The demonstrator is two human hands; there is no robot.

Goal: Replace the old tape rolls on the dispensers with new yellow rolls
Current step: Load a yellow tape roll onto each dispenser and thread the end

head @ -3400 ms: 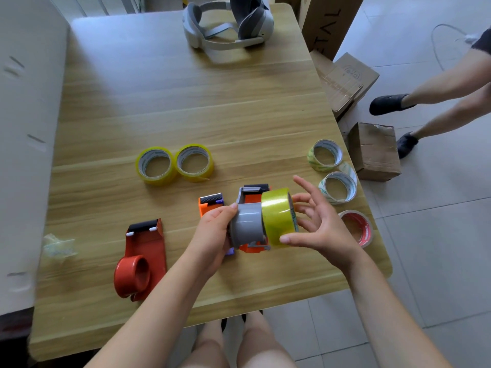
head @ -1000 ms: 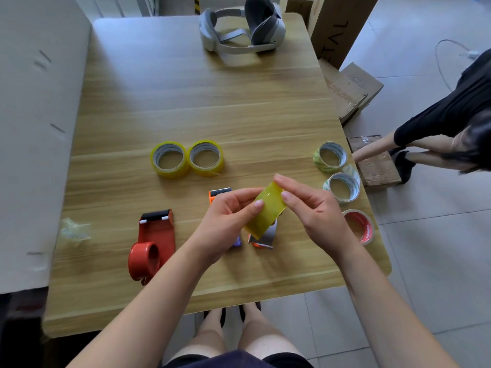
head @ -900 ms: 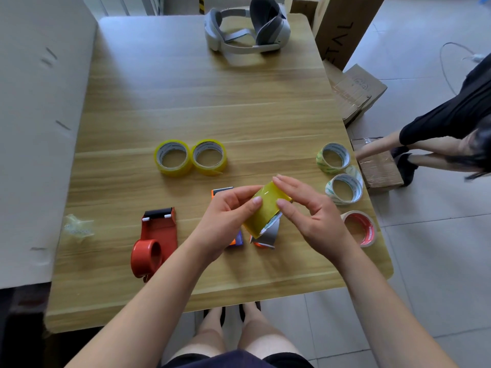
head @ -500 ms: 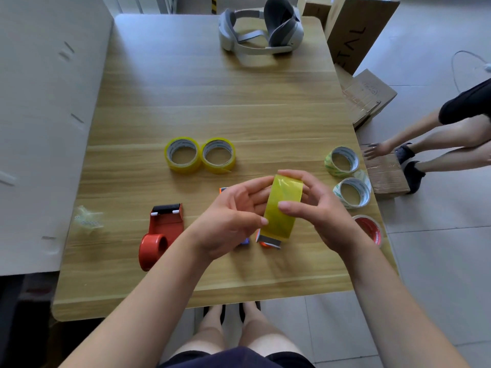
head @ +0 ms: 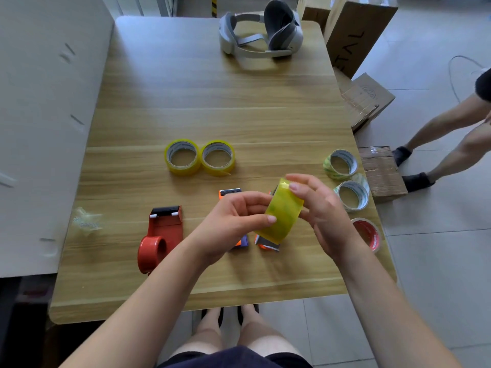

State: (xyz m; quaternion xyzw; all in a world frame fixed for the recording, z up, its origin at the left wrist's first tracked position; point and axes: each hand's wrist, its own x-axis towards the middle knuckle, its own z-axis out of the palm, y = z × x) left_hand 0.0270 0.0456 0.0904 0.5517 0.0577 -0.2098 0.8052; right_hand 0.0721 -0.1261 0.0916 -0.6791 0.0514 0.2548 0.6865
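Both hands hold a yellow tape roll (head: 283, 215) just above the table's near middle. My left hand (head: 233, 221) pinches its lower left edge with thumb and fingers; my right hand (head: 322, 213) cups its top and right side. Under the roll an orange and grey dispenser (head: 267, 243) shows only at its lower end. Another orange dispenser (head: 230, 193) lies half hidden behind my left hand. A red dispenser (head: 159, 237) with a bare hub lies flat to the left. Two yellow rolls (head: 182, 157) (head: 218, 157) lie side by side farther back.
Two pale used rolls (head: 341, 164) (head: 352, 195) and a red-printed roll (head: 368, 233) lie along the wooden table's (head: 212, 88) right edge. A crumpled tape wad (head: 86, 221) sits at the left. A grey headset (head: 260, 30) lies at the far end. Boxes and another person's legs are on the right.
The yellow roll has gone from sitting beside the dispenser's grey hub to being gripped edge-on between both hands and turned. The person at the right has stood back.
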